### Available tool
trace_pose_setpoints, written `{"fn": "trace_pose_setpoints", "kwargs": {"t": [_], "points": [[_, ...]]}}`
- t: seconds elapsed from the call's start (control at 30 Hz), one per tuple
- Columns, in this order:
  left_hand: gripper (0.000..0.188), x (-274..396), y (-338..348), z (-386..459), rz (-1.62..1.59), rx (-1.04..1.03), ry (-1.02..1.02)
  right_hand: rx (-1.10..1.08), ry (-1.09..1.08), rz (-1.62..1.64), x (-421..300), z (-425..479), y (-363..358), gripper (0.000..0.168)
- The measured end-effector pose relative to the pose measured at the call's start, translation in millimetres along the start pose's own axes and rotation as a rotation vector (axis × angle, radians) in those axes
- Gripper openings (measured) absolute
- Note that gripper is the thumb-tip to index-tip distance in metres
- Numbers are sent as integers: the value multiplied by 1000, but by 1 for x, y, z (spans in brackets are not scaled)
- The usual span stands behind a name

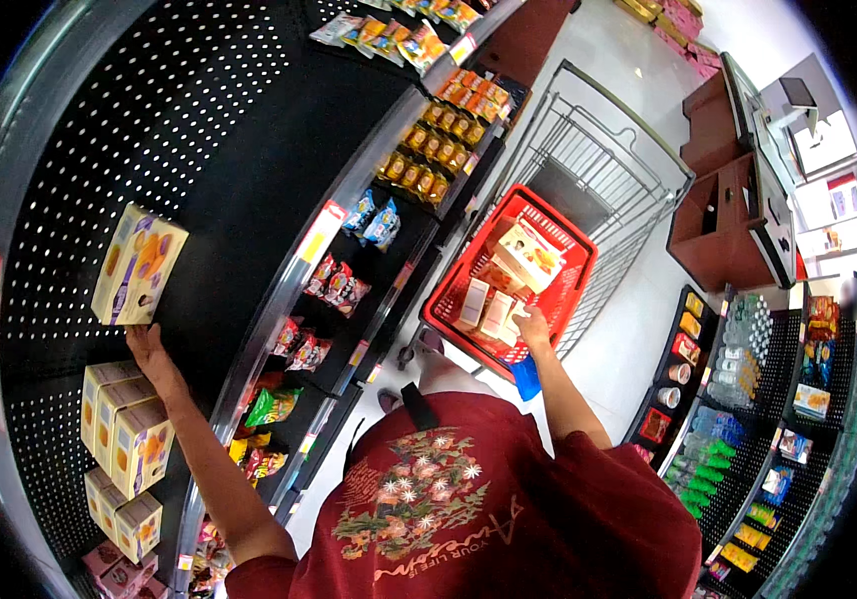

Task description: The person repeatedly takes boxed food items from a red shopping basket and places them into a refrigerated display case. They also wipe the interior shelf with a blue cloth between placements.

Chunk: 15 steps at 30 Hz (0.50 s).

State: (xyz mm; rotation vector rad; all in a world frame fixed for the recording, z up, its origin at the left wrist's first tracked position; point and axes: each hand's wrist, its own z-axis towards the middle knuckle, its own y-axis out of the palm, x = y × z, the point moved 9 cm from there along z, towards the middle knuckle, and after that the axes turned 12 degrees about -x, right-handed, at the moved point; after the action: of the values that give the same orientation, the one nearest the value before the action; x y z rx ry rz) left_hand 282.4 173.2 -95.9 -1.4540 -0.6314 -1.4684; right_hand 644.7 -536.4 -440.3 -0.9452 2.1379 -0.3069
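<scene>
My left hand (150, 358) reaches into the shelf bay at the left. Its fingers meet the lower end of a cream cardboard food box (142, 266) with orange pictures and purple lettering; the fingertips are partly hidden. Just below that hand stand several matching boxes (132, 438) in a row, with smaller boxes (123, 520) beside them. My right hand (533, 327) is inside a red plastic shopping basket (584, 269), its fingers on a small pale box (512, 323). Other small upright boxes (473, 301) and a larger cream box (532, 254) lie in the basket.
The basket rests on a wire shopping cart (586, 142). Lower shelves hold packaged snacks (380, 221) and jars (428, 150) behind a raised shelf edge (323, 217). Reddish-brown counters (717, 202) and a drinks shelf (736, 374) stand at the right.
</scene>
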Motion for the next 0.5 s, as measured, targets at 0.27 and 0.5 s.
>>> {"fn": "trace_pose_setpoints", "kwargs": {"t": [0.27,0.5], "points": [[65,-14,-22,1,-22,29,-34,93,155,-155,32,10,11,94],[62,-1,-18,3,41,-21,-42,61,216,-207,66,39,37,107]]}}
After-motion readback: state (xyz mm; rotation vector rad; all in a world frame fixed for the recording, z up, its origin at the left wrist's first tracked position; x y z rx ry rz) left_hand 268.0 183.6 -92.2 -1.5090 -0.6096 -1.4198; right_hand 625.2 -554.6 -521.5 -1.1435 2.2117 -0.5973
